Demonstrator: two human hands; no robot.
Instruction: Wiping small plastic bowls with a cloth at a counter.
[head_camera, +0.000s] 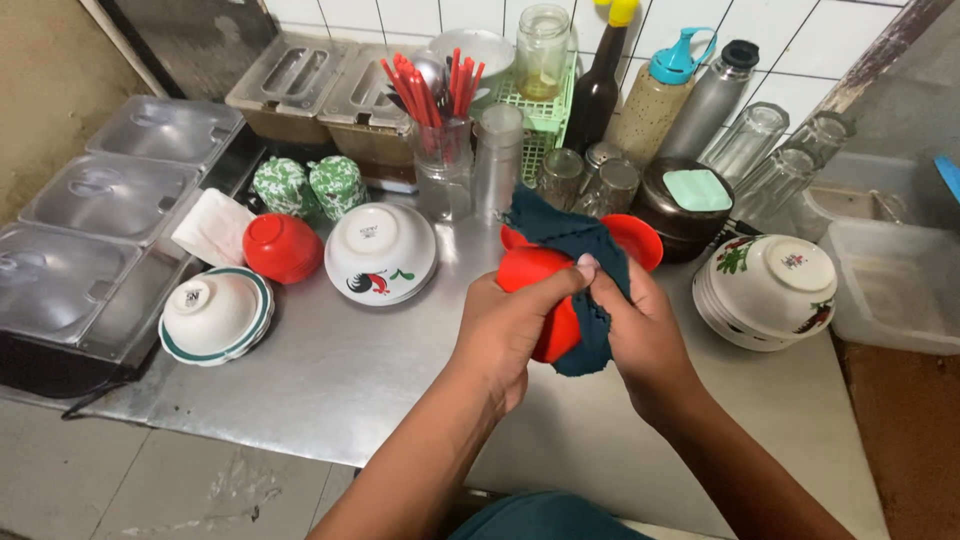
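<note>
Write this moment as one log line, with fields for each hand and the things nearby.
left hand: holds red bowl | right hand: presses dark green cloth on bowl | nearby: upturned bowls, steel counter

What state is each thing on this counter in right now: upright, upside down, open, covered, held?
red bowl: held in left hand, off the counter
dark green cloth: draped over the bowl, pinched by right hand
rooster bowls: stacked, upside down
small red bowl: upside down
glass jar: upright, open
steel containers: lids on
drinking glasses: upside down, leaning
</note>
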